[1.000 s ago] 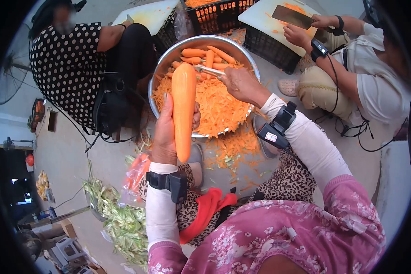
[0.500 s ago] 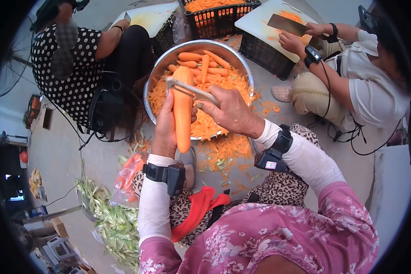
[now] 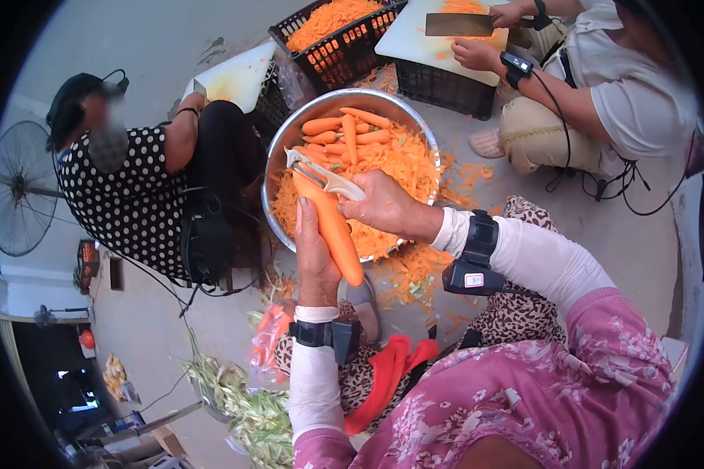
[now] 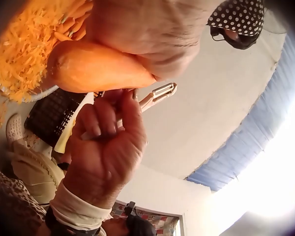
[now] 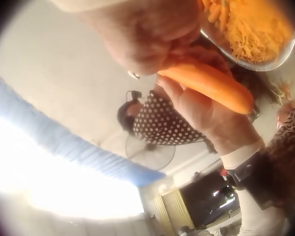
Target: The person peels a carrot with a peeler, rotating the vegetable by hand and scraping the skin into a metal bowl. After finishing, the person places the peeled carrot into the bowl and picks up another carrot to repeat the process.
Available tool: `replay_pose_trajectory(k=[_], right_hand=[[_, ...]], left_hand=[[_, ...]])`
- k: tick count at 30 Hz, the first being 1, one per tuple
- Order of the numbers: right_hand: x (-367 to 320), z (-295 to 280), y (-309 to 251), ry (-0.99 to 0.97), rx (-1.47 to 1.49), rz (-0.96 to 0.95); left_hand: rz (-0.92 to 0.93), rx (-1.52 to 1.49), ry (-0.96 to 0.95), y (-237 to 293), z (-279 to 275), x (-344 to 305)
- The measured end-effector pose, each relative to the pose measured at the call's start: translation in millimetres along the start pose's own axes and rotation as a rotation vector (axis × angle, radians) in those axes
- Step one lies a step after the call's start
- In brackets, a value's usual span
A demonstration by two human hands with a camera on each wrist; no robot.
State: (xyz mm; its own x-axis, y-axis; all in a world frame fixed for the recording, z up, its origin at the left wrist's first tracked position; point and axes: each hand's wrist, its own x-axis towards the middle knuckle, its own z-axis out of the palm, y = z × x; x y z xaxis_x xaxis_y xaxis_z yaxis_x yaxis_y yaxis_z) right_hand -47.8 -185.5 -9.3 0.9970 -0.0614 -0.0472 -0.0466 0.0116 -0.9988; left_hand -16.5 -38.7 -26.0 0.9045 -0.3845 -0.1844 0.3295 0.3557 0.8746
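The left hand [image 3: 314,258] grips a long orange carrot [image 3: 338,230] — probably stiff and slippery, best held mid-length. The right hand [image 3: 391,207] holds a pale-handled metal peeler [image 3: 340,185].

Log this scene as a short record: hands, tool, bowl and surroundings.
Left hand: holds a carrot
Right hand: grips a peeler by its handle
Tool position: by the carrot's far end, contact unclear
Metal bowl: whole carrots and orange shavings
Behind bowl: black crate of orange shreds
Another person: holds a knife over a white board
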Motion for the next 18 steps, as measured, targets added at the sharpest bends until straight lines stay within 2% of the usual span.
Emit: replay_pose_trajectory(k=[2, 4, 6, 8, 10, 12, 14, 16, 18], right_hand=[[0, -2, -6, 0.034, -0.059, -0.016], [8, -4, 1, 0.065, -0.041, -0.031], [14, -13, 5, 0.083, 0.019, 0.022], [17, -19, 7, 0.076, 0.064, -0.021], [19, -24, 5, 0.099, -0.125, -0.037], [19, -27, 6, 0.096, -0.146, -0.013], [19, -28, 8, 0.116, -0.349, -0.032], [23, -27, 19, 0.132, -0.373, -0.020], [30, -27, 28, 0.096, -0.349, -0.089]], left_hand=[[-0.107, -0.155, 0.096, 1, 1, -2], [-0.152, -0.138, 0.091, 5, -5, 0], [-0.145, -0.257, -0.036, 5, -10, 1], [-0.143, -0.271, -0.056, 7, -14, 1], [-0.138, -0.287, -0.075, 10, -15, 1], [-0.140, -0.330, -0.089, 12, -14, -1], [-0.151, -0.357, -0.079, 14, -12, -3], [-0.151, -0.401, -0.054, 15, -10, -4], [-0.154, -0.438, -0.074, 15, -12, -5]])
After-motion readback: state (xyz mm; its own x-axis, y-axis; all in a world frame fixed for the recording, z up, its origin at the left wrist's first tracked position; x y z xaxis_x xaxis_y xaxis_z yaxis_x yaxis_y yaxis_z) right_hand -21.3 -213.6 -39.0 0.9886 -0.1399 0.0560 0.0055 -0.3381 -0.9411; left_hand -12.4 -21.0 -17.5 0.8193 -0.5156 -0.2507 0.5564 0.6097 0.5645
